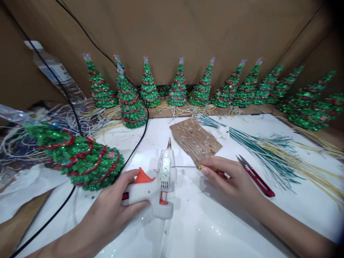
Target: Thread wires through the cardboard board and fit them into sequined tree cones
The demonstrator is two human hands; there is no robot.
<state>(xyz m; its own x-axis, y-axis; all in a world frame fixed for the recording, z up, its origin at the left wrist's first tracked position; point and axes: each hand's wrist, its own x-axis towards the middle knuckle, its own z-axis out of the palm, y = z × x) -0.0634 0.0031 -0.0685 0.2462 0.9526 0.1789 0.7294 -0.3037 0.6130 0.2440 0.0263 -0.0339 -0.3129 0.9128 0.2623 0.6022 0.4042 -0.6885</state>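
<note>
My left hand (116, 202) is closed round the handle of a white glue gun (167, 172) with an orange trigger. The gun's metal nozzle points away from me, and a clear glue stick comes out of its back end. Between thumb and fingers, my right hand (228, 177) pinches a small gold bead (199, 167) at the end of a thin wire (185, 166). The wire reaches left to the side of the gun. Just beyond my right hand lies a ridged piece of brown cardboard (197, 139) with bits of glue on it.
Red-handled snips (255, 175) and green and yellow wires (258, 147) lie to the right. Several decorated trees (177, 89) line the back. One tree (86, 161) lies tilted at left, near a black cable (134, 148). A bottle (57, 73) leans at back left.
</note>
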